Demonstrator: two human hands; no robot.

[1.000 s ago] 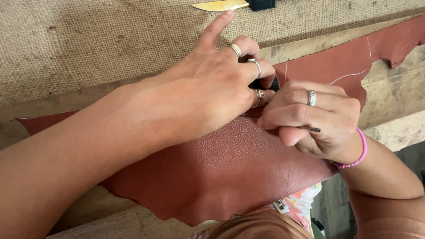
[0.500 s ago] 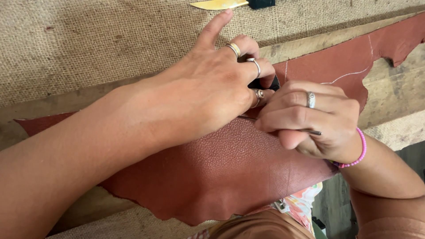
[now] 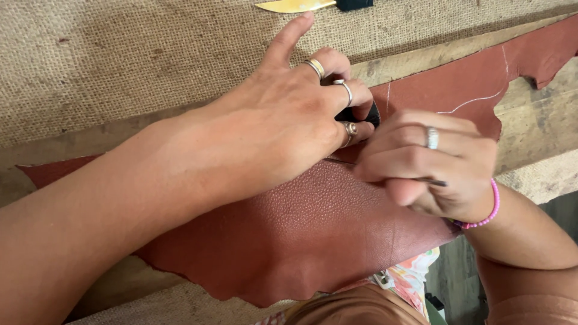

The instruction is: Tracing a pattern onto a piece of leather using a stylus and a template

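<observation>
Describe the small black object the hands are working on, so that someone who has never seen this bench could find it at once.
Start at the big reddish-brown leather hide draped across the wooden bench. Near its upper middle the left hand and right hand meet; the small black object peeks out between their fingers. It is the only black thing on the hide, mostly covered by the ringed fingers.

**Soft, even daylight and a sharp picture**

The light is bright and diffuse. Both hands, the left hand and the right hand, throw only weak shadows beneath them. No glare appears. The hair below the hands is blurred.
</observation>
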